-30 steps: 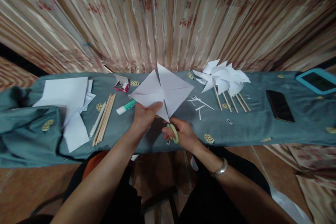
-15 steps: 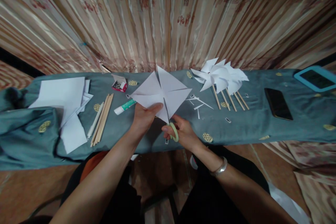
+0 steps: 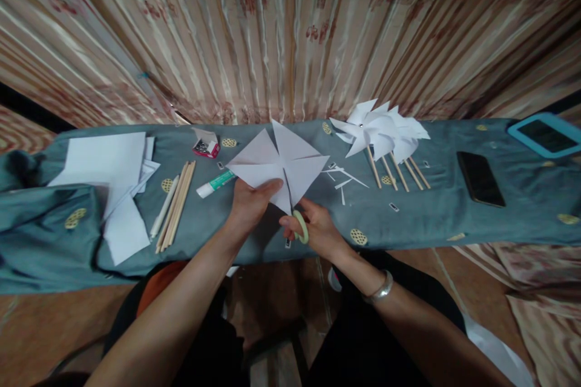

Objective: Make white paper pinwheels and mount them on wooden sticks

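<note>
A white square of paper, slit from its corners toward the middle, is held up over the table by my left hand. The thumb lies on top of the lower left part and the fingers are hidden underneath. My right hand grips scissors by their pale green handle. The blades are mostly hidden at the slit in the paper's near corner. A glue stick with a green label lies just left of my left hand. Thin paper scraps lie right of the square.
Several paper pinwheels on sticks lie at the back right, beside a black phone and a blue-framed tablet. On the left are paper sheets, wooden sticks, a white pen-like stick and a small red box of pins.
The far corner of the paper square has dipped slightly toward me. Both hands keep nearly the same place and grip.
</note>
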`<state>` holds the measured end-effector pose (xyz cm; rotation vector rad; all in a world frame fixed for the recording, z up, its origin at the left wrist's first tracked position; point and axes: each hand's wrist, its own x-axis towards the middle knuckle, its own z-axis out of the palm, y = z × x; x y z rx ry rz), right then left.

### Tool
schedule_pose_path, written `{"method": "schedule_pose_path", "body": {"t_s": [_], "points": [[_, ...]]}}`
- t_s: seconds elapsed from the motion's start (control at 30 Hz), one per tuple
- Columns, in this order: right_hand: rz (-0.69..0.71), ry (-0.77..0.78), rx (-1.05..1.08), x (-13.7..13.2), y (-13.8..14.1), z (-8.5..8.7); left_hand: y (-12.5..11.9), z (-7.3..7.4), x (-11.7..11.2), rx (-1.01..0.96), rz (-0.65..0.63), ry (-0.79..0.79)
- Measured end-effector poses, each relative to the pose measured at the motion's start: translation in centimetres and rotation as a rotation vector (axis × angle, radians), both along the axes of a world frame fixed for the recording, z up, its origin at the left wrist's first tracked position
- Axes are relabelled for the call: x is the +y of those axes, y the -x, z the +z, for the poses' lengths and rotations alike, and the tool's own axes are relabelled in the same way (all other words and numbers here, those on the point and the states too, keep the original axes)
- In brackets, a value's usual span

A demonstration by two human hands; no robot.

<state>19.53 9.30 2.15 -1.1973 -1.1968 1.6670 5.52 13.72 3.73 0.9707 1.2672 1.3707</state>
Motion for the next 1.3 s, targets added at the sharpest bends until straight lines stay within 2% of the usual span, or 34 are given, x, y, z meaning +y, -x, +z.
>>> {"method": "schedule_pose_path", "body": {"t_s": [0.4,0.6,0.77,0.83,0.9,0.97,1.03,1.1,1.17,1.3], "points": [[-0.002,0.003,-0.019,0.0,0.0,0.1,0.0,0.2,-0.2,0.015,0.016,0.013],[0.099,0.029,-0.032,-0.1,-0.4,0.6,0.3,0.0,-0.1,0.03,0.026,0.003],[0.202,0.129,-0.143,-0.7,-1.6,0.0,1.7,0.4,0.9,-0.006,0.084,-0.041],[0.253,0.041,-0.265,-0.9,-2.8,-0.2,2.6,0.6,1.4,-0.056,0.112,-0.104],[0.245,-0.121,-0.464,-0.8,-4.2,-0.1,3.4,0.6,1.6,-0.073,0.125,-0.154],[0.154,-0.274,-0.737,-0.4,-5.8,0.5,4.0,0.6,1.5,-0.076,0.121,-0.194],[0.008,-0.361,-1.061,0.2,-7.3,1.3,4.3,0.3,1.1,-0.072,0.104,-0.169],[-0.082,-0.345,-1.345,0.9,-8.6,2.1,4.1,-0.1,0.4,-0.071,0.079,-0.094],[-0.085,-0.311,-1.51,1.6,-9.5,2.6,3.6,-0.8,-0.4,-0.071,0.046,-0.006],[-0.056,-0.265,-1.597,2.4,-10.3,3.0,2.4,-2.6,-1.8,-0.086,-0.01,0.112]]}}
